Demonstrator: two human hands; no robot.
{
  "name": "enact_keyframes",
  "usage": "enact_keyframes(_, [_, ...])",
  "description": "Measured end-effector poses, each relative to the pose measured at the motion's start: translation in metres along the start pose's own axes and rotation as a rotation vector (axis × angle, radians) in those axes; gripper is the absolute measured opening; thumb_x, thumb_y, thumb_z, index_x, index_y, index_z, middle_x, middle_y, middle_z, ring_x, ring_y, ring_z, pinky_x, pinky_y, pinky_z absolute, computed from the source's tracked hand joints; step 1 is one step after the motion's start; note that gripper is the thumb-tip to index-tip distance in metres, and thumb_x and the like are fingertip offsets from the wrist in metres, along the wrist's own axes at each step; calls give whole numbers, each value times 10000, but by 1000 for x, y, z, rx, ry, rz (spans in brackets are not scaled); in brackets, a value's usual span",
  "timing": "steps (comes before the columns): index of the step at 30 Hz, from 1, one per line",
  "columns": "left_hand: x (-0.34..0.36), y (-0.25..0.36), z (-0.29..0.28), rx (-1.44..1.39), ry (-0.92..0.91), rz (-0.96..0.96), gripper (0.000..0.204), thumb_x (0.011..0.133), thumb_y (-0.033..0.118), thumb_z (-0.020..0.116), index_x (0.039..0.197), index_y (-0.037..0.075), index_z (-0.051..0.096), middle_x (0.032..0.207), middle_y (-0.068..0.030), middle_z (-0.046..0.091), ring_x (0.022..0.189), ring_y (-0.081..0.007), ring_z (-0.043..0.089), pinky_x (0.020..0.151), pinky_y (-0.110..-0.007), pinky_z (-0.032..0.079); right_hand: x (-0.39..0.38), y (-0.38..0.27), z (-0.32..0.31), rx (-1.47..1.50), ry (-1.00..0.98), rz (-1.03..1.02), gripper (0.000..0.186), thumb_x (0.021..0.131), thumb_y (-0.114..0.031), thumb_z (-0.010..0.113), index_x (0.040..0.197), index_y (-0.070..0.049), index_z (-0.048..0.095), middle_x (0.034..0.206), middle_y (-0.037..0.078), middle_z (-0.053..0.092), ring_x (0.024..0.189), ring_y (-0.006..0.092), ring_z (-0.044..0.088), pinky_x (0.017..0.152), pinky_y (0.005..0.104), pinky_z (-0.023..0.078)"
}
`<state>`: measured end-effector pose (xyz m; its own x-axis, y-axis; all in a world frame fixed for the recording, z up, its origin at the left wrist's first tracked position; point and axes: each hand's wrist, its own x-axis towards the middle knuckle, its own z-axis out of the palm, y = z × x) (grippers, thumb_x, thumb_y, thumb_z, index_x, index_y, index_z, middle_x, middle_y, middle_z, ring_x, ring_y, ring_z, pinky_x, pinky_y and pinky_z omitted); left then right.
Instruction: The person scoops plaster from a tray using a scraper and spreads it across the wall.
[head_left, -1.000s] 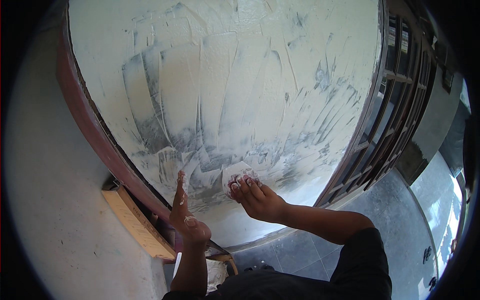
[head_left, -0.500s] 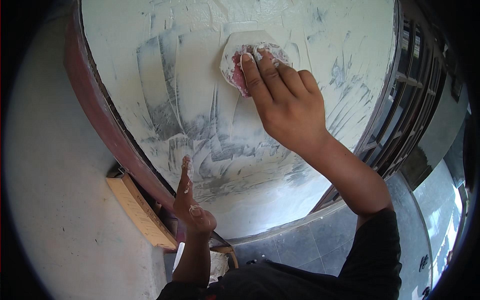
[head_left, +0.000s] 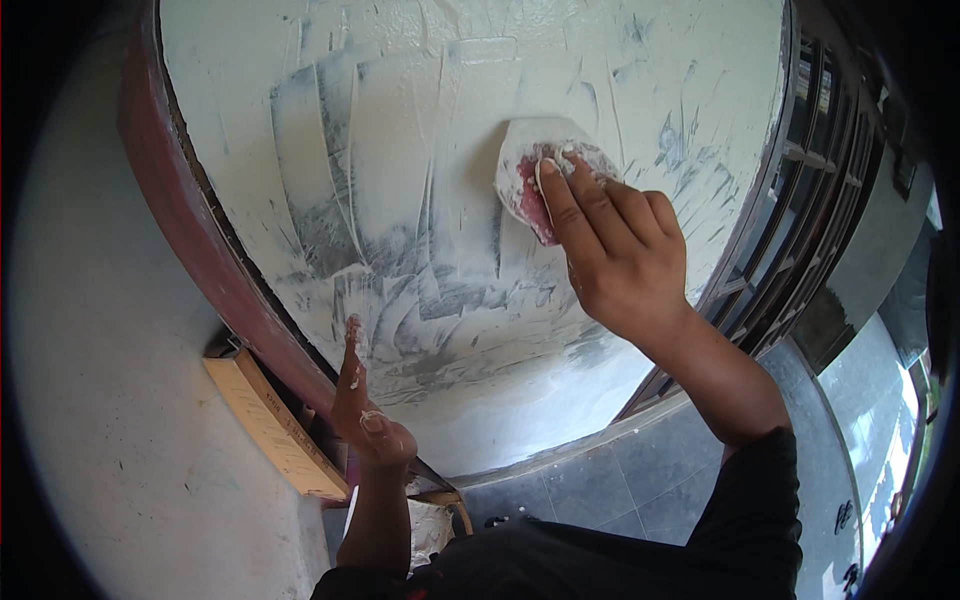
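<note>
A paste-smeared scraper is pinched between the thumb side and fingers of the right hand, before the middle of the streaked wall. The left hand is held edge-on, fingers straightened, near the wall's lower left. To the wall's right, a barred window frame is seen.

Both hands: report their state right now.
Left hand: open, seen edge-on, nothing visibly held.
Right hand: closed, holding a paste-smeared white-and-pink scraper.
</note>
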<state>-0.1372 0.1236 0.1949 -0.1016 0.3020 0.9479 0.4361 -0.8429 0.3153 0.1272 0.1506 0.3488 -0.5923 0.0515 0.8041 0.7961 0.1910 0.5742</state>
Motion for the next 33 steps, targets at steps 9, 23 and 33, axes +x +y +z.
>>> enact_keyframes(9, [2, 5, 21, -90, -51, -65, 732, 1011, 484, 264, 1368, -139, 402, 1351, -342, 487, 1280, -450, 485, 1082, -490, 381, -146, -116, 54, 90, -175, -249, 408, 914, -179, 585, 1257, 41, 595, 1164, 199, 655, 1032, 306, 651, 830, 362, 558])
enact_keyframes(23, [-6, 6, 15, -105, -12, 140, 743, 1013, 483, 244, 1362, -152, 405, 1365, -336, 477, 1289, -444, 479, 1078, -487, 392, -26, 0, 2, -9, 23, 93, 445, 793, -106, 609, 1227, -14, 640, 1147, 160, 668, 892, 219, 635, 676, 310, 457])
enact_keyframes(33, [-9, 10, 22, -23, -145, -16, 728, 1007, 465, 255, 1349, -158, 411, 1358, -341, 483, 1283, -460, 482, 1075, -492, 390, -118, -65, -1, 184, -166, 12, 365, 840, -172, 637, 1179, -40, 672, 1046, 111, 710, 877, 210, 647, 708, 287, 457])
